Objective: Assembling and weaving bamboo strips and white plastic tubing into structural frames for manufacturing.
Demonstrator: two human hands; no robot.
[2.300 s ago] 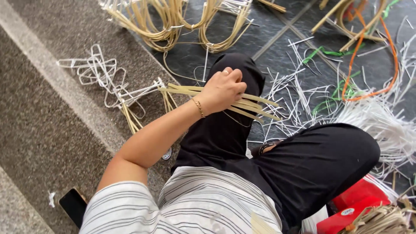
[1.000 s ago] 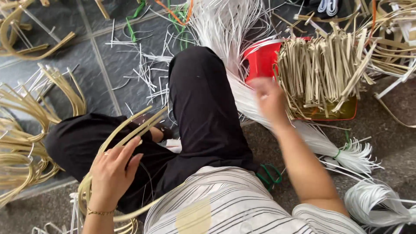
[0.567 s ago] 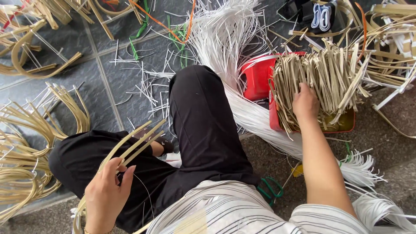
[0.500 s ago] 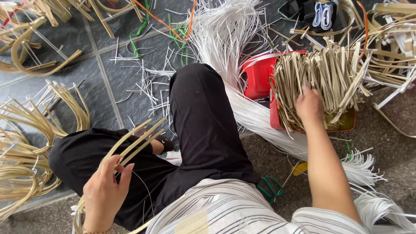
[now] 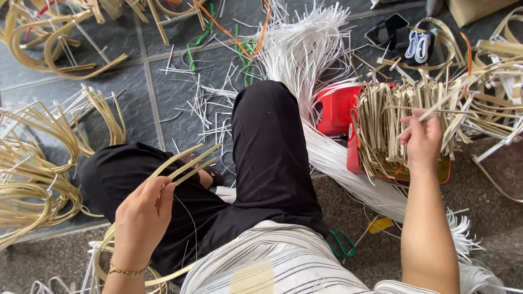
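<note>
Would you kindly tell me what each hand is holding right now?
Left hand: closed on bent cane strips.
Right hand: pinching one tan strip from the bundle.

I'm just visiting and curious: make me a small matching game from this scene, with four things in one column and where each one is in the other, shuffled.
Things:
1. left hand
2. right hand
3. red tub
4. green-handled scissors

Places:
a. on the ground beside the striped shirt
b. beyond the raised knee, next to the white strips
c. gripping a few long curved tan strips over the lap
d. pinching one strip at the upright tan bundle

Pairs: 1-c, 2-d, 3-b, 4-a
</note>
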